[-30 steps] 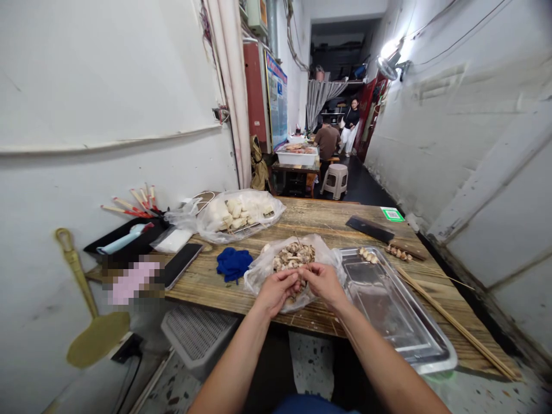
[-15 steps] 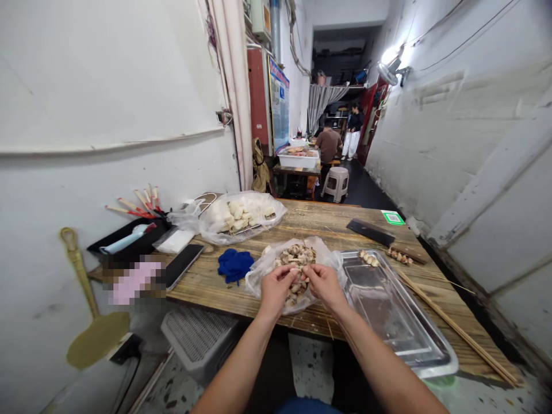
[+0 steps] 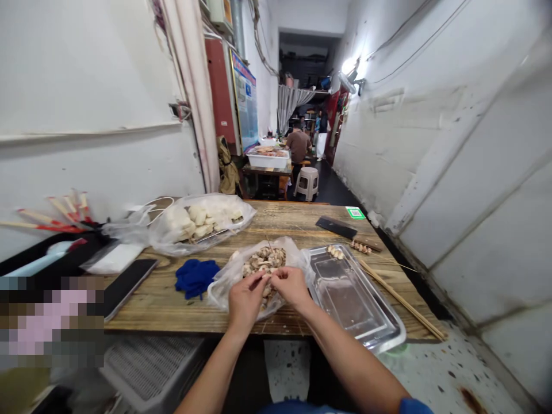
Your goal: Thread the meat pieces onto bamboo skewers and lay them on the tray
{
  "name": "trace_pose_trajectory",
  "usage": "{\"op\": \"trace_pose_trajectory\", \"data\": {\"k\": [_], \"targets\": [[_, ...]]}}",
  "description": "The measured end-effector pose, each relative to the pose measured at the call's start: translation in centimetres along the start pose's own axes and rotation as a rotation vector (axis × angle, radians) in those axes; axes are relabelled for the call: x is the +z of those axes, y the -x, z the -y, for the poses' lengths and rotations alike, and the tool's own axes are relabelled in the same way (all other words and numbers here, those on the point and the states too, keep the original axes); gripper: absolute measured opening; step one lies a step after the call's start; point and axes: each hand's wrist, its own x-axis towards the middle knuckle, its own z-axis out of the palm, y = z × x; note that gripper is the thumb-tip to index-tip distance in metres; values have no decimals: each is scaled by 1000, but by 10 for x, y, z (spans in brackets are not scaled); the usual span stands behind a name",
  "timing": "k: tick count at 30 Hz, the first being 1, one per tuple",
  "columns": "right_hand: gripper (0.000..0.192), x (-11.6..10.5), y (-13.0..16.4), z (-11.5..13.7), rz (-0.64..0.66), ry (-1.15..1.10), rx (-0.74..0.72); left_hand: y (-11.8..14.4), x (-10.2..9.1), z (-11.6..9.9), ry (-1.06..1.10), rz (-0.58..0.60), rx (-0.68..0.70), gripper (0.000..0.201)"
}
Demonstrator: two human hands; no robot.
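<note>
Two hands, left (image 3: 245, 298) and right (image 3: 292, 286), lower centre of frame, fingertips pinched together on small pale piece (image 3: 267, 275), details too small to tell; just beyond, at centre, brownish pieces (image 3: 260, 260) in open plastic bag (image 3: 225, 290); likely light, soft, slightly slippery, easily torn: best gripped gently at thickest part; farther, right of centre, short row of pieces (image 3: 335, 252) on metal tray (image 3: 334, 293)

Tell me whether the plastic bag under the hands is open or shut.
Open: the plastic bag has its edges spread outward, and the heap of food pieces inside shows uncovered between them.
</note>
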Motion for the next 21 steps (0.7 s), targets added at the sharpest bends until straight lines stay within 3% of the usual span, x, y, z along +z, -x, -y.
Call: {"op": "trace_pose_trajectory", "data": {"k": [6, 15, 21], "targets": [[9, -2, 0, -1, -59, 16, 20, 7, 4, -1, -22, -9, 42, 22], [16, -4, 0, -1, 19, -33, 0, -2, 2, -3, -33, 13, -53, 29], [14, -7, -1, 0, 6, -47, 13, -2, 5, -8, 293, 140, -255, 37]]}}
